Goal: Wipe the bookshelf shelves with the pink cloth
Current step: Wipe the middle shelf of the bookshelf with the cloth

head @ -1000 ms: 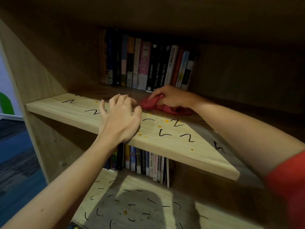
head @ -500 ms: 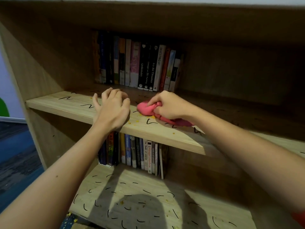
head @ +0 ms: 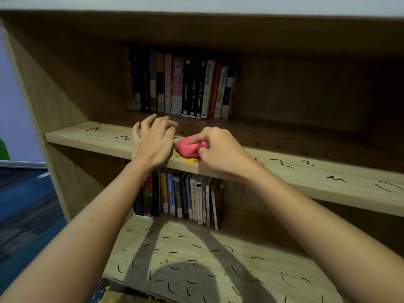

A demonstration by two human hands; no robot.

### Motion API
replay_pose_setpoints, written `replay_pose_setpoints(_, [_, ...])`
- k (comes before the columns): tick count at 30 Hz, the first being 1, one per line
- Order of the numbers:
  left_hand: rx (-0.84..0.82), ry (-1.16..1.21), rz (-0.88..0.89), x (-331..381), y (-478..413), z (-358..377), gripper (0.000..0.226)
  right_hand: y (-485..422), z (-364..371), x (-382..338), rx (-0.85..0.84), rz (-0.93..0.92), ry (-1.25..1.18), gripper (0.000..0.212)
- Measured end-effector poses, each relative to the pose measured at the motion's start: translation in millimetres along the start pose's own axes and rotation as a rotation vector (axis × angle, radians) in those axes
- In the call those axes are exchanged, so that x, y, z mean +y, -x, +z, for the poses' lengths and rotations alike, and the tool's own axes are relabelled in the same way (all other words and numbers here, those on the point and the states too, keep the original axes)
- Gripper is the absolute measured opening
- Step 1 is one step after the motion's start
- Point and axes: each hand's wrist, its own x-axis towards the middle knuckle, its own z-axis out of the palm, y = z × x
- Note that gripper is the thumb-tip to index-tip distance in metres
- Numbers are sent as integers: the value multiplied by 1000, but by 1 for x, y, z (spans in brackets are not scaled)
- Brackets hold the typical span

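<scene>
The pink cloth sits dead centre of the frame, wadded up near the front of the upper shelf, with the right hand clamped round it, fingers curled tight into the bunch. It looks soft, light and floppy, so I'd say a wad grip like that is fine, though flattening it under the palm would cover more wood per pass. The left hand is just beside it on the left, fingers spread and loosely bent, holding nothing. I can't tell if it's actually resting on the board. Watch the front lip: the yellow crumbs lie right at the edge under the cloth and will probably drop onto the lower shelf. The row of books blocks the back at upper centre, and the left hand crowds a leftward stroke. The open room is toward the right of the frame, where black squiggles are still waiting.
</scene>
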Motion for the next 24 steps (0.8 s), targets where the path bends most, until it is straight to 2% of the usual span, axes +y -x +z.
replay_pose_setpoints(4, [133, 140, -15, -3, 23, -7, 34, 1, -15, 4, 117, 157, -128, 35])
replay_pose_setpoints(7, [235, 97, 25, -10, 44, -8, 32, 2, -15, 10, 169, 237, -57, 33])
replay_pose_setpoints(9, [261, 56, 47, -13, 48, -5, 34, 7, 0, 2, 127, 179, 31, 32])
replay_pose_setpoints(12, [283, 8, 16, -23, 51, -3, 30, 13, 13, -14, 93, 41, -1, 32])
replay_pose_setpoints(16, [242, -39, 22, -44, 62, -3, 45, 5, 5, -13, 211, 97, -21, 33])
replay_pose_setpoints(18, [229, -35, 36, -49, 63, -3, 48, 6, 11, -18, 195, 113, 19, 30])
replay_pose_setpoints(21, [242, -5, 24, -49, 62, -1, 48, 19, 24, -31, 92, -11, 48, 32])
replay_pose_setpoints(24, [256, -19, 39, -50, 62, 0, 47, 17, 20, -37, 147, -27, 11, 35])
